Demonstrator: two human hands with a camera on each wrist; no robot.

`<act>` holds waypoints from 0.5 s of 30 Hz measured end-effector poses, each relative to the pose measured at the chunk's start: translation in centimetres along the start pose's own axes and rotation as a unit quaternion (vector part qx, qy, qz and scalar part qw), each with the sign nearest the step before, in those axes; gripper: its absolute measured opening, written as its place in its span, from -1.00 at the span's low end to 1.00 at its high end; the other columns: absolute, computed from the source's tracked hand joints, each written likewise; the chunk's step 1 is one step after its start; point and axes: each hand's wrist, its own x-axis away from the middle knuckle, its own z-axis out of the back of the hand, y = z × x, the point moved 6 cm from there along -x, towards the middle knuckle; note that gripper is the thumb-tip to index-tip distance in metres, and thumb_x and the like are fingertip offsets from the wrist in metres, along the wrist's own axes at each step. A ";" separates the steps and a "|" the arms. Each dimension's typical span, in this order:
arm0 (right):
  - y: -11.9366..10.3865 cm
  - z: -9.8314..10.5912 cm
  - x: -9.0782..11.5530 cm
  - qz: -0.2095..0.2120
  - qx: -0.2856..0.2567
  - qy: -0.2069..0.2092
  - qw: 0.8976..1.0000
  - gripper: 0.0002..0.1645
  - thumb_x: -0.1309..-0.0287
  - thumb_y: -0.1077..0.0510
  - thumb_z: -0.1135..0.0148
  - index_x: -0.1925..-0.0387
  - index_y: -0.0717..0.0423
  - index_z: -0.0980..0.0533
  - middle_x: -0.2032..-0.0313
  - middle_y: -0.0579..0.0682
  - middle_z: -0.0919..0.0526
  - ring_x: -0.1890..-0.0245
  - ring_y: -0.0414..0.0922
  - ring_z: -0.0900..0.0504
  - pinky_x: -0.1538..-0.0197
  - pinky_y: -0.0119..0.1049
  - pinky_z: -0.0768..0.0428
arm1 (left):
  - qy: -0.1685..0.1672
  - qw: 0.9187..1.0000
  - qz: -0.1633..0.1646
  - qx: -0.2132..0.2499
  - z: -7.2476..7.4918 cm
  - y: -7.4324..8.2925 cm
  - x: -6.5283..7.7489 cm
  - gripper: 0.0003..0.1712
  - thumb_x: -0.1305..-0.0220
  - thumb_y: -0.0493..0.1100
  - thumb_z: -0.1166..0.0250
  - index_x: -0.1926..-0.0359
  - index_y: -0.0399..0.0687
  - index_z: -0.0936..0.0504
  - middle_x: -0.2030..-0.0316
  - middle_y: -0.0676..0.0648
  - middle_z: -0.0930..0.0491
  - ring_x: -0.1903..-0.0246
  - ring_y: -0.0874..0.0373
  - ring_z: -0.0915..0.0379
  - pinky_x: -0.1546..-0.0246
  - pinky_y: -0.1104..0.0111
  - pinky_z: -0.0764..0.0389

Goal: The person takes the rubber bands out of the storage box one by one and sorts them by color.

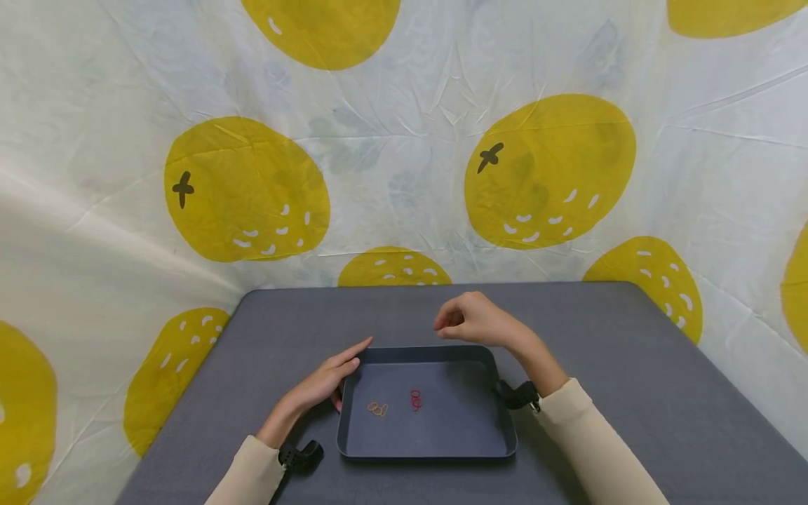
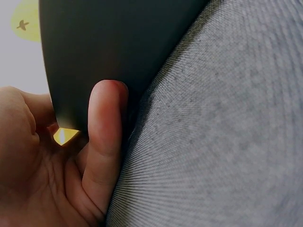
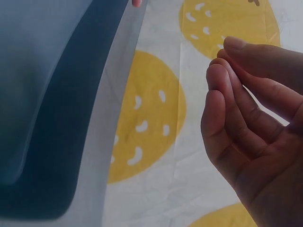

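Observation:
A dark grey tray [image 1: 461, 435] with low walls lies on the table. Inside it, a few yellowish rubber bands [image 1: 377, 408] cluster left of the middle, and some red rubber bands [image 1: 415, 405] lie close to their right. My left hand [image 1: 325, 382] holds the tray's far left corner. The left wrist view shows one finger [image 2: 105, 123] against the outer wall, the thumb passing over the rim. Raised above the tray's far right side, my right hand [image 1: 476, 321] has its fingers curled, fingertips close to the thumb. Nothing shows between those fingertips [image 3: 218, 78].
The grey table [image 1: 631, 393] extends around the tray on all sides. Behind it hangs a white cloth [image 1: 391, 210] printed with large yellow fruit. Black wrist straps [image 1: 303, 457] sit at both cuffs, the right one overlapping the tray's right rim in the head view.

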 end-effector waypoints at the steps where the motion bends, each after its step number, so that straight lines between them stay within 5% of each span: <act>1: -0.1 -0.1 -0.1 0.002 0.000 -0.002 1.000 -0.93 -0.28 0.19 -0.42 0.22 0.07 -0.76 0.28 -0.06 -0.81 0.33 -0.22 -0.73 0.25 -0.38 -0.68 | 0.000 1.000 0.000 0.001 0.0 0.0 0.0 -0.41 -0.72 -0.04 0.15 -0.65 0.34 -0.07 -0.62 -0.26 -0.02 0.73 0.09 -0.47 0.63 0.19 -0.68; 15: -1.1 -2.1 -1.3 0.020 -0.003 -0.031 0.999 -0.94 -0.28 0.20 -0.42 0.24 0.05 -0.76 0.30 -0.10 -0.82 0.33 -0.26 -0.74 0.24 -0.41 -0.68 | -0.001 1.000 -0.001 0.000 0.0 -0.2 0.1 -0.39 -0.71 0.01 0.12 -0.66 0.29 -0.06 -0.60 -0.31 -0.03 0.73 0.10 -0.48 0.64 0.19 -0.69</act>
